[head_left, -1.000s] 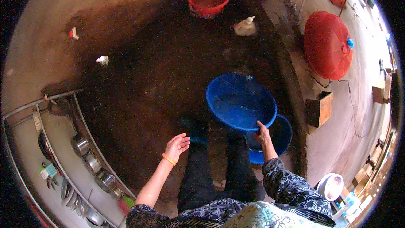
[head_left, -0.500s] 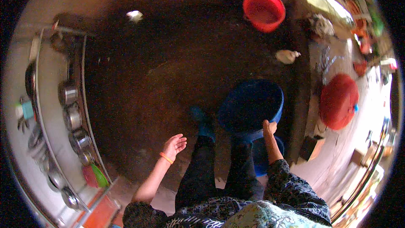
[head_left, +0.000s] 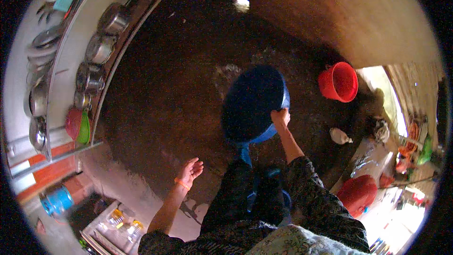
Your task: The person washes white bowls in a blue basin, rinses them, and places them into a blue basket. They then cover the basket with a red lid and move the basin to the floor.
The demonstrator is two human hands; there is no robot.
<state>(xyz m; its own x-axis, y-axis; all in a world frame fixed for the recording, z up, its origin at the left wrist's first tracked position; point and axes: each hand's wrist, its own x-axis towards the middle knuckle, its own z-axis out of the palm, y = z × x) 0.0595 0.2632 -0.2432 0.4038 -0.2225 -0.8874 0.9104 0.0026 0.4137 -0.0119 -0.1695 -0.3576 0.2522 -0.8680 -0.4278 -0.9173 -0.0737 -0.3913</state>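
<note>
My right hand (head_left: 281, 117) is closed on the near right rim of a large blue tub (head_left: 255, 99). The tub hangs tilted in front of my legs, and its dark inside shows nothing I can make out. Out to the left, my left hand (head_left: 190, 172) is held in the air with nothing in it, fingers loosely apart and an orange band (head_left: 182, 184) on the wrist. Another blue vessel (head_left: 251, 202) stands low behind my legs, mostly hidden by them.
A red bucket (head_left: 339, 82) and a whitish bottle (head_left: 339, 136) are on the dark floor to the right. Metal pots (head_left: 101, 47) line a shelf rack at left. A red basin (head_left: 357, 194) leans at the right ledge. A low table (head_left: 106, 229) stands at lower left.
My view has turned right, bringing the low table into sight at lower left. The blue tub has swung forward and left of my right leg, still in my right hand. My left hand stays empty.
</note>
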